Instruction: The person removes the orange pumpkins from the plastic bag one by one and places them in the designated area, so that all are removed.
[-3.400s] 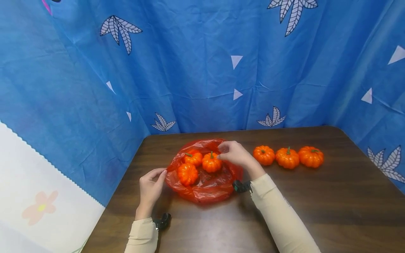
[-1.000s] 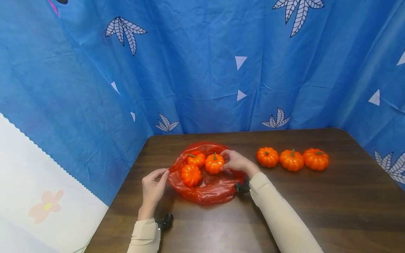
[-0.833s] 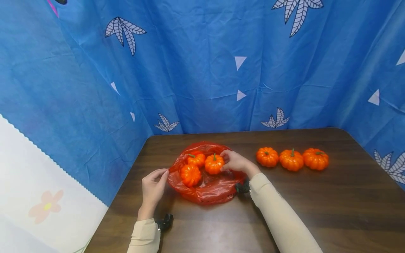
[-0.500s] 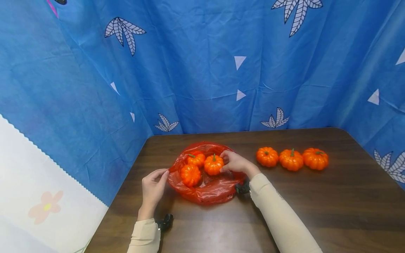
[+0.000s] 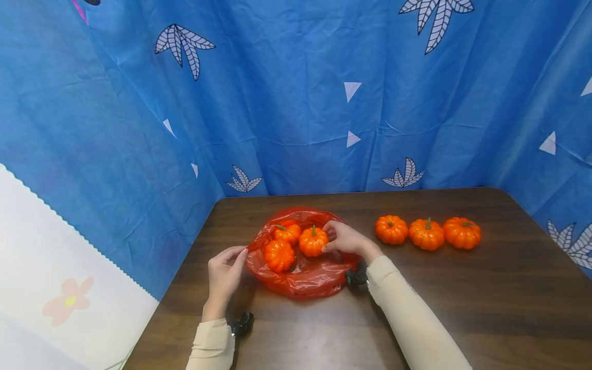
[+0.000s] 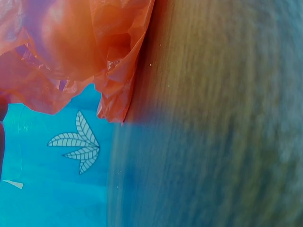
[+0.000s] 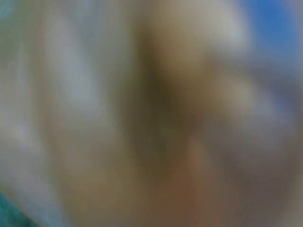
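Observation:
In the head view a red plastic bag [image 5: 305,285] lies with its mouth spread wide on the table. Inside sit a right-hand small orange pumpkin [image 5: 312,242], a front pumpkin [image 5: 279,256] and a back pumpkin [image 5: 289,233]. My left hand [image 5: 224,275] pinches the bag's left rim between thumb and fingertips. My right hand [image 5: 348,240] reaches over the bag's right side, with thumb and fingers curled at the right-hand pumpkin's side. Its contact points are partly hidden. The left wrist view shows crumpled bag plastic [image 6: 71,42]; the right wrist view is too blurred to read.
Three more orange pumpkins stand in a row right of the bag: a left one [image 5: 391,229], a middle one [image 5: 426,234] and a right one [image 5: 462,233]. They rest on the dark wooden table [image 5: 462,298]. A blue patterned curtain [image 5: 300,103] hangs behind it.
From above the bag's right rim, my right hand has come down to the right-hand pumpkin's side. That pumpkin has shifted very slightly. My left hand keeps its pinch on the rim.

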`<state>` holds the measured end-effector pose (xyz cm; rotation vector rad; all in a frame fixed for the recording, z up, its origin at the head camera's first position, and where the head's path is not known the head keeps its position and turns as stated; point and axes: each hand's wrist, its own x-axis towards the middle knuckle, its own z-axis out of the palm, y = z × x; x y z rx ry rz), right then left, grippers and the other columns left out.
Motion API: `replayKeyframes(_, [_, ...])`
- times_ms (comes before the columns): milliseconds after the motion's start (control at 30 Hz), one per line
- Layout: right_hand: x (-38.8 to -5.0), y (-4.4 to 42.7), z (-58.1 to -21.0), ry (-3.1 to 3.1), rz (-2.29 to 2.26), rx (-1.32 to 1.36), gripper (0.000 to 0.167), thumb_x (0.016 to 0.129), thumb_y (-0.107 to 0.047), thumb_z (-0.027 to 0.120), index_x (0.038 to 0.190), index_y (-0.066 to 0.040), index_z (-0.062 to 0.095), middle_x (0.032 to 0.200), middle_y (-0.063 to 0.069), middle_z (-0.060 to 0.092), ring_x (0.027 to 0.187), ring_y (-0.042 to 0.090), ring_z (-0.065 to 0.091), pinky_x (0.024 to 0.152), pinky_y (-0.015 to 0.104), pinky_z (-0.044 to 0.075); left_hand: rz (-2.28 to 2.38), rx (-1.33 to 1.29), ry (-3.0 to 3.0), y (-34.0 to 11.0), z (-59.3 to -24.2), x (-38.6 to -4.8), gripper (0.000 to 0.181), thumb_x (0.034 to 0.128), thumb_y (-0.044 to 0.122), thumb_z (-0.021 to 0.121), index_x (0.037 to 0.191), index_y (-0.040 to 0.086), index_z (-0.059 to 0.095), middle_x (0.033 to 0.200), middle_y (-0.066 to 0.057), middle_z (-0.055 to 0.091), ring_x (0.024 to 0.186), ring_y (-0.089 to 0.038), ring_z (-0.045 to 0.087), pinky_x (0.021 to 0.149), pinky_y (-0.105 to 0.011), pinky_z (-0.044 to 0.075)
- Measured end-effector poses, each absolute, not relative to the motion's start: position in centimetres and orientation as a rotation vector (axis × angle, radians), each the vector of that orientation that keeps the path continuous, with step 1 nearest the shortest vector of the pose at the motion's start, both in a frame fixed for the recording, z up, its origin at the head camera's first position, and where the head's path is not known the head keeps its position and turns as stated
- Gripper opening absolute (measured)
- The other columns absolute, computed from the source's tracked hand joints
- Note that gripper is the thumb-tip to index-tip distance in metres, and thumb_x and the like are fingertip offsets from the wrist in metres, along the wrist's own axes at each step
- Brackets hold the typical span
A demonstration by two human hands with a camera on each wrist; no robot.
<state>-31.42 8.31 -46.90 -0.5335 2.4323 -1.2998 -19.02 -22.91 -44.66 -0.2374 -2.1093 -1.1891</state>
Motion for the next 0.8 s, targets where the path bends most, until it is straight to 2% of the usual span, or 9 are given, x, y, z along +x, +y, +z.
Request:
replayKeyframes(167, [-31.2, 8.4, -46.7, 2.427, -1.310, -0.540, 0.049, 0.080, -0.015, 0.082, 0.121, -0.005, 0.056, 0.125, 0.015, 0.064, 0.114, 0.030, 0.062, 0.105, 0.051, 0.050, -1.202, -0.213, -2.106, -23.8, -46.3, -20.1, 0.009, 0.0834, -0.005, 0.075, 0.091, -0.002, 0.078, 0.091, -0.019, 0.077, 0.080, -0.034, 0.072, 0.077, -0.005, 0.051])
replayKeyframes(433, [-30.8, 8.7, -46.5, 2.412, -1.345, -0.549, 0.052, 0.081, -0.018, 0.082, 0.125, -0.005, 0.056, 0.126, 0.015, 0.063, 0.114, 0.030, 0.063, 0.104, 0.050, 0.051, -1.189, -0.259, -2.104, -24.3, -46.9, -20.4, 0.007, 0.0861, 0.002, 0.076, 0.092, 0.004, 0.079, 0.091, -0.012, 0.078, 0.080, -0.010, 0.072, 0.078, -0.008, 0.053])
replayKeyframes(800, [-30.1, 8.7, -45.8, 2.399, -1.432, -0.595, 0.054, 0.082, -0.021, 0.082, 0.128, -0.006, 0.057, 0.128, 0.014, 0.064, 0.117, 0.031, 0.063, 0.103, 0.049, 0.052, -1.187, -0.229, -2.121, -24.3, -46.8, -20.4, 0.007, 0.0858, 0.003, 0.077, 0.093, 0.003, 0.079, 0.091, -0.012, 0.078, 0.079, -0.001, 0.069, 0.075, -0.008, 0.053])
